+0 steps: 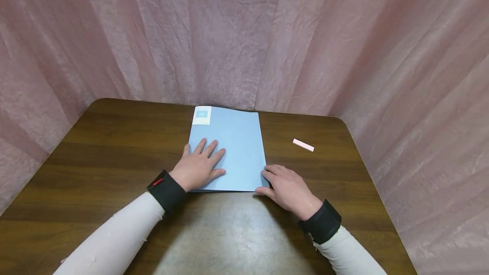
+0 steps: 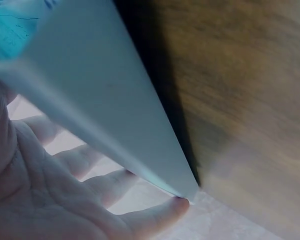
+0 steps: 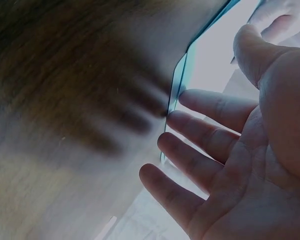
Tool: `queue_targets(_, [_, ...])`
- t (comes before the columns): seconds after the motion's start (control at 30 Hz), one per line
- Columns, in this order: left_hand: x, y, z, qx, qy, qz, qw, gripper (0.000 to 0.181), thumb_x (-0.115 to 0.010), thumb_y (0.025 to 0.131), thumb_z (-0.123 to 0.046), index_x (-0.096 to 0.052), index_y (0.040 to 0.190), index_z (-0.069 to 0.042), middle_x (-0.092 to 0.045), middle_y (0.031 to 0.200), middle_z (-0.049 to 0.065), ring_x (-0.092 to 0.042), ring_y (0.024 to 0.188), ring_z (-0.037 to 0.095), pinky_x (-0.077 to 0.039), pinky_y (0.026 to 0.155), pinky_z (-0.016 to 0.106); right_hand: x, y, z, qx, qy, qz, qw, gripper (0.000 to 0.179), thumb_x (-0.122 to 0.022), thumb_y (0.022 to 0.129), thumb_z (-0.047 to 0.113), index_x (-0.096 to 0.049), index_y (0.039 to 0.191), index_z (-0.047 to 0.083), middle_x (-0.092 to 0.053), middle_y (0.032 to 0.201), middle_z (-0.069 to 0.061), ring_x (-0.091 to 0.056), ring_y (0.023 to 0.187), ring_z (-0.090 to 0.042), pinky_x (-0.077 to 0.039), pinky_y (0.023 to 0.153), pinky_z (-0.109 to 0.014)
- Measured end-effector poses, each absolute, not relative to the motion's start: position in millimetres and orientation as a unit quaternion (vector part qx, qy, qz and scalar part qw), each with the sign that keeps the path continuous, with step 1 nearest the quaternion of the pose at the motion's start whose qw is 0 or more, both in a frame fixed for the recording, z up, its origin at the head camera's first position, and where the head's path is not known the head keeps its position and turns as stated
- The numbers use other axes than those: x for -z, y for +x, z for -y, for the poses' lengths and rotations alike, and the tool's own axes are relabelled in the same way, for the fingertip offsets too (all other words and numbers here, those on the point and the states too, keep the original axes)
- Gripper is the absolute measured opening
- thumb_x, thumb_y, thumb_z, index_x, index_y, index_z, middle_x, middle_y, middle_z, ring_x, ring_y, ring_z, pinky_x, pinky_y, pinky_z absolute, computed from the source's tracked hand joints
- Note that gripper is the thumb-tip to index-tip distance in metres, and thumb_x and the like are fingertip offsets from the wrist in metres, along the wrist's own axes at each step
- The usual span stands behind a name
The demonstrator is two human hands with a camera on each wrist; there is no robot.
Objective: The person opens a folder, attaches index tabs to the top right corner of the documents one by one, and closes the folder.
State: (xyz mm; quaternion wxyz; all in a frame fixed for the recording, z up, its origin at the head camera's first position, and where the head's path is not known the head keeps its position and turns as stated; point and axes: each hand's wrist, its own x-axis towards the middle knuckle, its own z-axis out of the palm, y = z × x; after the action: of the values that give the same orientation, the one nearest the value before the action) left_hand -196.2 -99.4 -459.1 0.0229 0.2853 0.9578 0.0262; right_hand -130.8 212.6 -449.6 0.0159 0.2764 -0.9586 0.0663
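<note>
A light blue folder [image 1: 238,152] lies closed on the table, with a white label [image 1: 201,115] at its far left corner. My left hand [image 1: 198,165] rests on the folder's left part, palm down and fingers spread. In the left wrist view the folder's thick pale spine [image 2: 100,90] runs beside that hand's fingers. At the near right corner, my right hand [image 1: 287,188] touches the folder's edge with its fingertips. The right wrist view has the right fingers [image 3: 195,160] fairly straight, some against the thin folder edge [image 3: 176,82], and part of another hand beyond.
A small pinkish-white bar [image 1: 303,145] lies on the brown wooden table [image 1: 126,147], right of the folder. Pink curtains [image 1: 237,37] hang behind the table and along its sides. A bright reflection covers the table's near middle.
</note>
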Motion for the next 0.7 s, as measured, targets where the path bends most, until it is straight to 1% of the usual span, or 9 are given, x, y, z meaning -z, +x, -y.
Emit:
queue_targets(0.13, [459,-194,100,-0.032,0.287,-0.957,0.013,0.072,-0.060,0.110,-0.060,-0.048,0.168,-0.018,-0.036,0.176,0.019,-0.029,0.162,0.049,-0.027,0.117,0.082,451,-133,-211,-0.072,0.271,0.960,0.006,0.062,-0.077,0.103,0.050,-0.072,0.140,0.001,-0.067,0.146,-0.019,-0.063,0.136,-0.037,-0.054,0.108,-0.054])
queue_targets(0.23, [457,-189,99,-0.037,0.300,-0.953,-0.005,0.072,-0.062,0.109,-0.060,-0.051,0.166,-0.018,-0.039,0.174,0.019,-0.032,0.161,0.047,-0.028,0.118,0.081,451,-134,-211,-0.074,0.264,0.962,-0.007,0.064,-0.077,0.103,0.050,-0.070,0.143,0.000,-0.067,0.148,-0.019,-0.063,0.138,-0.036,-0.053,0.110,-0.053])
queue_targets(0.37, [453,-177,94,-0.041,0.339,-0.940,-0.022,0.077,-0.067,0.104,-0.065,-0.054,0.165,-0.019,-0.042,0.173,0.019,-0.036,0.159,0.046,-0.030,0.117,0.080,452,-134,-210,-0.073,0.257,0.964,-0.015,0.066,-0.077,0.103,0.050,-0.068,0.145,0.000,-0.067,0.148,-0.018,-0.063,0.139,-0.035,-0.052,0.112,-0.052])
queue_targets(0.47, [452,-168,90,-0.041,0.369,-0.928,-0.026,0.082,-0.072,0.100,-0.068,-0.055,0.164,-0.020,-0.044,0.171,0.019,-0.040,0.157,0.047,-0.033,0.116,0.080,452,-133,-210,-0.069,0.258,0.964,-0.011,0.066,-0.077,0.104,0.049,-0.068,0.145,-0.001,-0.067,0.148,-0.019,-0.063,0.138,-0.035,-0.053,0.111,-0.051])
queue_targets(0.6, [456,-161,85,-0.029,0.389,-0.920,-0.037,0.081,-0.079,0.097,-0.063,-0.057,0.162,-0.020,-0.048,0.168,0.019,-0.044,0.154,0.047,-0.036,0.114,0.078,452,-130,-213,-0.067,0.265,0.962,0.000,0.066,-0.078,0.103,0.049,-0.069,0.145,-0.001,-0.068,0.146,-0.019,-0.065,0.136,-0.035,-0.053,0.110,-0.050])
queue_targets(0.7, [458,-159,82,-0.016,0.396,-0.917,-0.051,0.077,-0.081,0.098,-0.058,-0.058,0.161,-0.020,-0.053,0.164,0.018,-0.049,0.151,0.045,-0.040,0.113,0.077,453,-128,-216,-0.064,0.264,0.962,0.005,0.066,-0.079,0.102,0.049,-0.069,0.144,-0.001,-0.068,0.147,-0.018,-0.065,0.136,-0.034,-0.053,0.111,-0.049])
